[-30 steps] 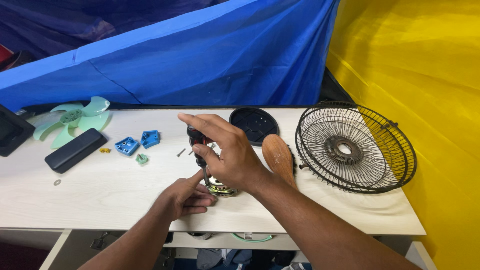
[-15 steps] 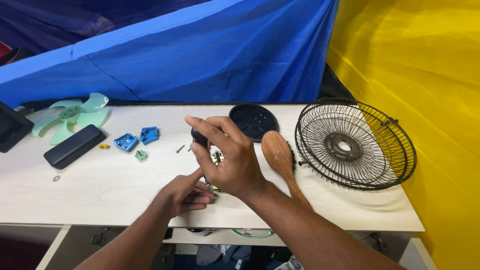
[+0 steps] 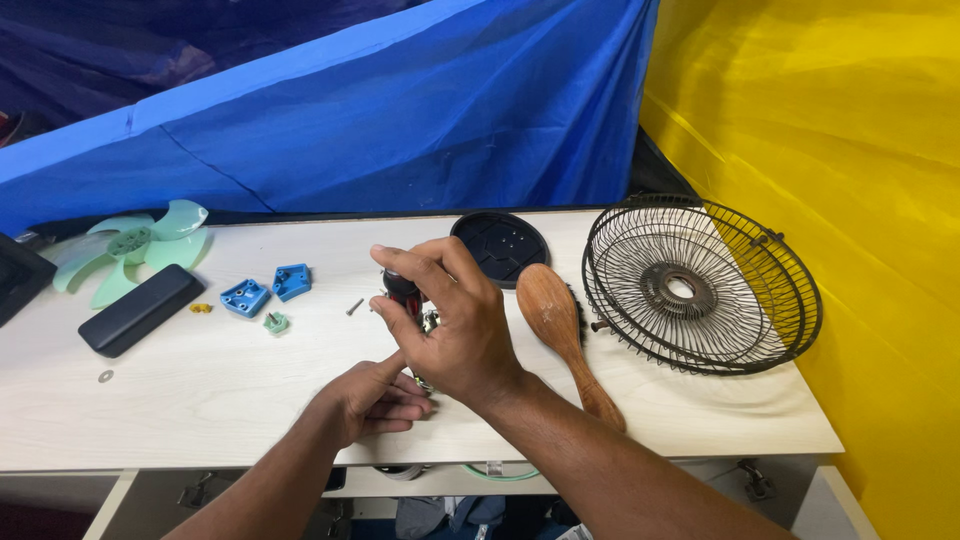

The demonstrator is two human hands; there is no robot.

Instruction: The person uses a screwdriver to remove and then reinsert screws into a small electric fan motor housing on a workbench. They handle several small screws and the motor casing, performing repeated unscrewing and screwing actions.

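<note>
Now the right hand [image 3: 455, 325] sits over the middle of the pale wooden table [image 3: 200, 410], fingers curled and closed around the dark, red-banded handle of a screwdriver [image 3: 403, 288], which stands roughly upright with its top poking out between thumb and forefinger. Below it, mostly hidden by the palm, a small metal part [image 3: 430, 322] glints; what exactly it is cannot be made out. The left hand [image 3: 375, 398] lies low on the table just beneath, fingers loosely folded and pointing right, touching or steadying something under the right hand; whether it actually grips anything is hidden.

Just right of the hands, a wooden brush [image 3: 560, 330] lies on the table, its handle running towards the near edge. Behind it rests a round black plastic cover [image 3: 500, 245], flat on the surface. Further right, a black wire fan grille [image 3: 700, 285] takes up the table's end, next to the yellow sheet.

Over on the left, a pale green fan blade [image 3: 130, 250] lies near the blue cloth backdrop, with a black rectangular case [image 3: 140, 308] just in front of it. Two small blue plastic blocks [image 3: 265, 290] sit side by side between that case and the hands, a little green cap [image 3: 276, 322] close by them, and a loose screw [image 3: 354, 306] just left of the screwdriver.
</note>
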